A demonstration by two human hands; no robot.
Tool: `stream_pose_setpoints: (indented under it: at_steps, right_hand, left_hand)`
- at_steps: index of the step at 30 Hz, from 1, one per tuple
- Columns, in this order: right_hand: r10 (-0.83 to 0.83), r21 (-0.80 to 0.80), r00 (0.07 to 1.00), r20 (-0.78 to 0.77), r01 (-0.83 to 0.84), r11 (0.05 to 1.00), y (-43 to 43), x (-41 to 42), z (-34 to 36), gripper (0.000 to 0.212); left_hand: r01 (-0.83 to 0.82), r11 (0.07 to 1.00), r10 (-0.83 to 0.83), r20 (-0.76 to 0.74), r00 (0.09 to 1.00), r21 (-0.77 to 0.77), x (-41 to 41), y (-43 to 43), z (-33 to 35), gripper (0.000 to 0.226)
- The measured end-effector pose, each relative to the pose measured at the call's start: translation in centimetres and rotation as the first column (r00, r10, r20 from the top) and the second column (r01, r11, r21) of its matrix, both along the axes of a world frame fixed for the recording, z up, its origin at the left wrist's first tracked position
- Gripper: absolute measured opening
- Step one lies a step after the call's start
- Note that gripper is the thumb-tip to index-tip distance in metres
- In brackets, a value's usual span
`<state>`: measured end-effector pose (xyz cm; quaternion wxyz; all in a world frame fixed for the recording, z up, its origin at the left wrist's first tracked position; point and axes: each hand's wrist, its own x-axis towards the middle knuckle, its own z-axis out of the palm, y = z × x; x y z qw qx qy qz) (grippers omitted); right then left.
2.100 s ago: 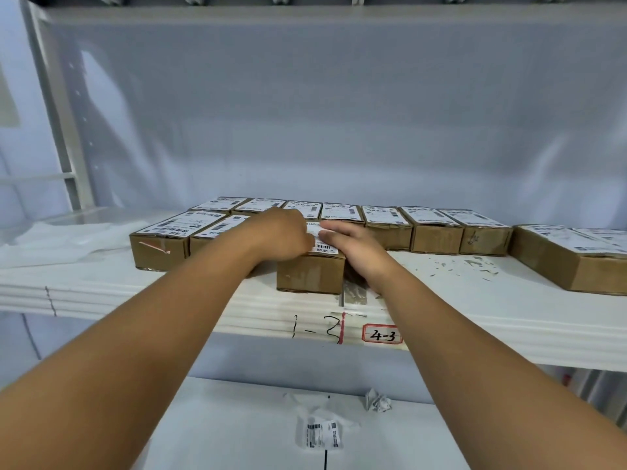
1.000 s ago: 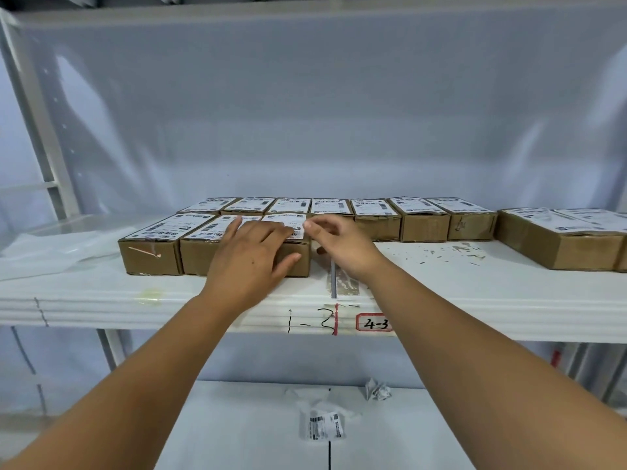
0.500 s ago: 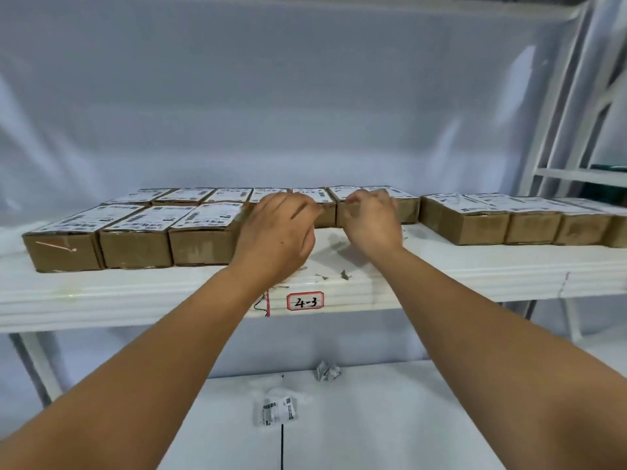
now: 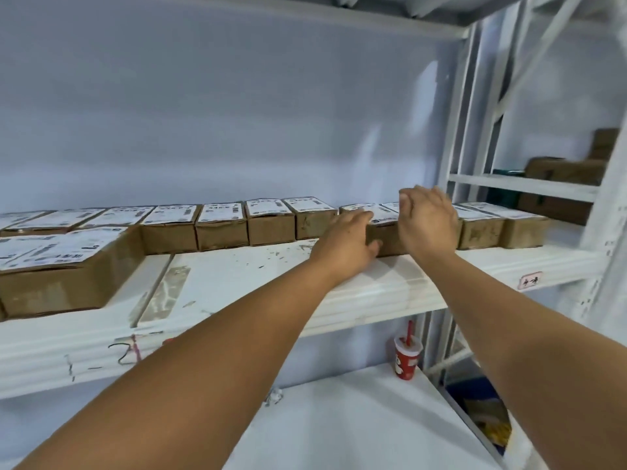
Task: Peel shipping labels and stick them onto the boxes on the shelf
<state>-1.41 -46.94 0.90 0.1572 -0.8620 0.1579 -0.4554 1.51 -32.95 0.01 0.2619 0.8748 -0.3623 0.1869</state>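
Observation:
A row of small cardboard boxes (image 4: 220, 228) with white shipping labels on top runs along the back of the white shelf (image 4: 356, 293). My left hand (image 4: 346, 244) grips the left front corner of one labelled box (image 4: 386, 237), fingers on its top and thumb on its front. My right hand (image 4: 428, 222) is in front of and above that box's right part, with loosely curved fingers holding nothing, and it hides that side. The box's label (image 4: 381, 213) shows between my hands. No loose label is in either hand.
Two more labelled boxes (image 4: 481, 230) stand to the right, and bigger labelled boxes (image 4: 64, 269) sit at the front left. A red cup with a straw (image 4: 407, 359) and a crumpled scrap (image 4: 273, 396) lie on the lower shelf. White uprights (image 4: 456, 137) border a neighbouring shelf of brown boxes (image 4: 566, 171).
My view has swung right along the shelf. Both hands left the front-row box at the left and moved right to a box in the back row.

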Motion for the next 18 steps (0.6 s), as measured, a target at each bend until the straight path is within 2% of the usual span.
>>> stream_pose_setpoints:
  at_steps: [3,6,9,13,18]
  right_hand:
    - [-0.015,-0.101,0.974,-0.228,-0.008,0.995,-3.3,-0.2,-0.3,0.044]
    - [-0.027,-0.113,0.921,-0.388,-0.019,0.993,-5.2,-0.2,-0.8,0.048]
    - [-0.01,-0.118,0.92,-0.392,-0.039,0.992,-5.7,-0.4,-1.1,0.045]
    - [-0.01,-0.141,0.919,-0.395,-0.05,0.989,-5.7,-1.3,-1.0,0.045]
    - [-0.093,-0.286,0.91,-0.404,-0.028,0.958,-5.8,-2.6,-1.7,0.054]
  left_hand:
    - [-0.031,0.998,0.032,-0.022,0.999,0.056,0.9,-2.3,-0.3,0.065]
    - [-0.055,0.991,0.059,-0.032,0.998,0.121,1.8,-3.9,-0.5,0.07]
    - [-0.097,0.986,0.095,0.028,0.995,0.133,2.0,-4.9,-0.4,0.071]
    - [-0.069,0.995,0.071,-0.017,0.997,0.073,1.9,-5.3,-0.4,0.068]
    - [-0.081,0.994,0.082,-0.009,0.997,0.068,1.0,-4.8,0.0,0.063]
